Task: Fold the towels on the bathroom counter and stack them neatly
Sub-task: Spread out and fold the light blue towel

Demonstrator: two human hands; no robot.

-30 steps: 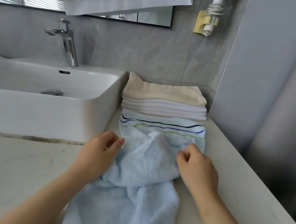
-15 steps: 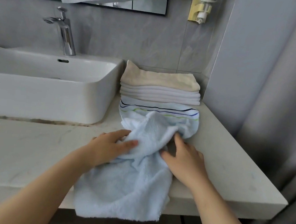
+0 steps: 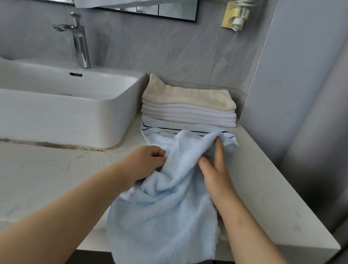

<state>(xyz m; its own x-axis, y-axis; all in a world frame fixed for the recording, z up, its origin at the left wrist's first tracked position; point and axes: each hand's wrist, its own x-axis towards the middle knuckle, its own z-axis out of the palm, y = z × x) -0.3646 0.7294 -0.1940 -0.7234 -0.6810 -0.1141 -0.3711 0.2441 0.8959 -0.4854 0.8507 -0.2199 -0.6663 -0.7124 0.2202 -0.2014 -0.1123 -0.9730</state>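
Observation:
A light blue towel (image 3: 166, 205) lies crumpled on the counter (image 3: 37, 178), its near end hanging over the front edge and its far striped end under a stack. My left hand (image 3: 144, 163) grips a bunched fold on the towel's left side. My right hand (image 3: 214, 167) lies on the towel's right side with fingers straight, reaching toward the raised striped corner (image 3: 229, 140). Behind them sits a folded stack: a beige towel (image 3: 189, 96) on top of white towels (image 3: 188, 114).
A white basin (image 3: 54, 103) with a chrome faucet (image 3: 77, 41) fills the left of the counter. A grey wall panel (image 3: 290, 79) and a curtain (image 3: 337, 147) close off the right side. A hair dryer holder (image 3: 236, 12) hangs on the back wall.
The towel's far right corner has been lifted and pulled back over my right hand. My left hand has curled into the towel's left fold. The view shifted slightly.

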